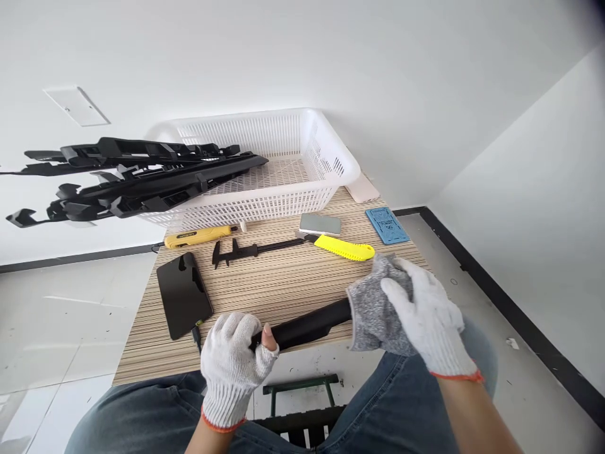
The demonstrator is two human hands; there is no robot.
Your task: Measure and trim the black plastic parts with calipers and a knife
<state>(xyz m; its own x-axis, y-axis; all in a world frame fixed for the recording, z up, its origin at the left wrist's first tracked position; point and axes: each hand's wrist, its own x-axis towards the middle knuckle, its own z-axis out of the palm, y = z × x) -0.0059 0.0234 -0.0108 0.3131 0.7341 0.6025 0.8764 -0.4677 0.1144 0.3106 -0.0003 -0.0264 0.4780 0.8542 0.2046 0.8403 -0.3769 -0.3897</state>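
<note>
Gloved in white knit with the thumb tip bare, my left hand [236, 350] is closed round one end of a long black plastic trim piece [307, 325]. The strip lies at a slant over the table's front edge. My right hand [428, 309], also in a white glove, grips a grey cloth [375, 306] that is wrapped over the strip's other end, so that end is hidden. Just beyond the cloth lies a yellow-handled knife [345, 248], touching neither hand.
A white plastic basket [283, 200] at the back holds several black trim pieces [142, 176] jutting out leftward. On the table [265, 284] lie a yellow pen-shaped tool [198, 237], a black caliper [255, 250], a grey block [320, 224], a blue card [387, 226] and a dark phone [184, 295] with a cable.
</note>
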